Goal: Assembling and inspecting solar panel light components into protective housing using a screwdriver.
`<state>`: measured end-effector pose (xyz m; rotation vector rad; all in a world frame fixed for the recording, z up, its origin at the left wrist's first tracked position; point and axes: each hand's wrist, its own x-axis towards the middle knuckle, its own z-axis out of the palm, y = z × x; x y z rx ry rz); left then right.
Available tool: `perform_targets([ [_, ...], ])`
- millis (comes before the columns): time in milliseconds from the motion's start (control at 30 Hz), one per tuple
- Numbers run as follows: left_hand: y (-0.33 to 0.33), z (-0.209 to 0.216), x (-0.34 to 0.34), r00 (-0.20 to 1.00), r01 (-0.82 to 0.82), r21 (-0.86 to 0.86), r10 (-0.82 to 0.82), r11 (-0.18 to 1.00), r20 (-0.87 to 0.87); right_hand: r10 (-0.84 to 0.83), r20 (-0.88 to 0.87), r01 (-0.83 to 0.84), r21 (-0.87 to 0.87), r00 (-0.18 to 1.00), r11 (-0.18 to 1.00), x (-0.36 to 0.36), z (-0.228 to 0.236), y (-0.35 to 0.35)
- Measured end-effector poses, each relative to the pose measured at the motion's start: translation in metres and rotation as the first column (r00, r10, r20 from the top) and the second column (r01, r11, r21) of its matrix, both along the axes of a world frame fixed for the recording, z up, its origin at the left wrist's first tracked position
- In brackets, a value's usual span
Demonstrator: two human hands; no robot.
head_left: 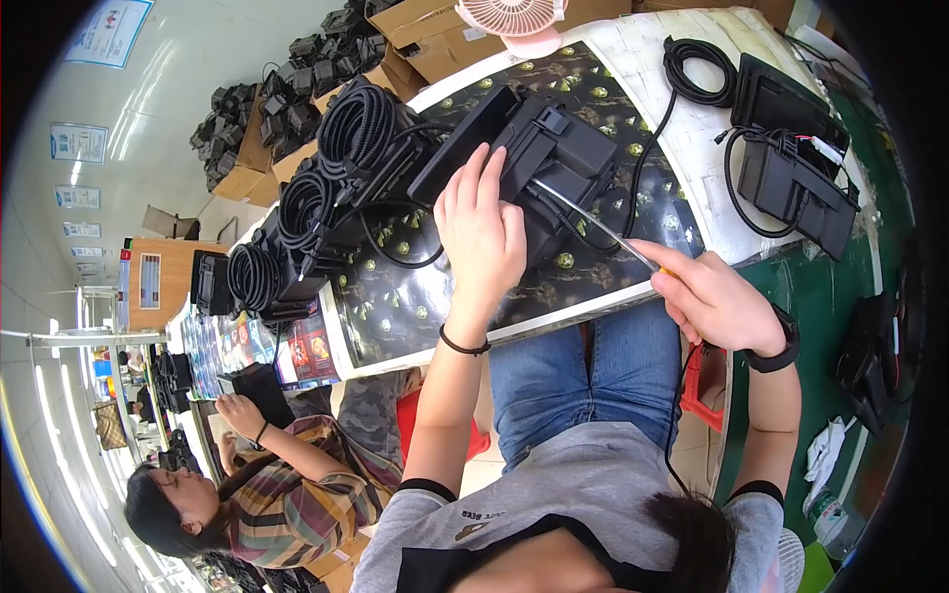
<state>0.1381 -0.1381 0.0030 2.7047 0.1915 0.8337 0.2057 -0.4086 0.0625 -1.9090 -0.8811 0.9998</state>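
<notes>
A black plastic housing with a flat panel and a boxy back (pixel 573 148) lies on the dark patterned mat in front of me. My left hand (pixel 479 232) rests on it, fingers stretched out across its near left part. My right hand (pixel 717 301) is closed round the orange handle of a long screwdriver (pixel 595 221). The shaft points up and left, and its tip meets the housing just right of my left fingers. What exactly the tip touches is too small to tell. A black cable runs from beside the housing to a coil (pixel 700 69) at the upper right.
Similar black units with coiled corrugated cables (pixel 356 128) stand along the left. Another black unit with loose wires (pixel 796 188) sits on the right. A pink fan (pixel 514 20) stands at the far edge, near cardboard boxes (pixel 435 35). A co-worker (pixel 287 484) sits at the left.
</notes>
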Motion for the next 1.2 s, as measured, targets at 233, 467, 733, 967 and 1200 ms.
perform_targets([
  [233,-0.004,0.0,0.002,0.999,-0.054,0.004,0.054,0.999,-0.007,0.051,-0.086,-0.04,0.125,0.995,0.991,0.003,0.014,-0.017],
  [467,-0.005,-0.001,0.002,0.998,-0.063,0.02,0.063,0.998,-0.009,-0.034,0.571,0.016,0.036,0.82,0.999,-0.029,-0.019,0.003],
  [733,-0.006,-0.001,0.0,0.997,-0.075,0.033,0.075,0.997,-0.015,0.038,0.796,0.061,-0.095,0.604,0.994,-0.043,-0.008,0.006],
  [967,-0.007,0.0,0.0,0.997,-0.076,0.033,0.077,0.997,-0.019,0.085,0.88,0.115,-0.156,0.467,0.981,-0.052,-0.021,0.009],
  [1200,-0.007,0.0,0.0,0.995,-0.101,0.037,0.101,0.994,0.002,0.115,0.891,0.101,-0.176,0.439,0.979,-0.051,-0.026,0.01],
])
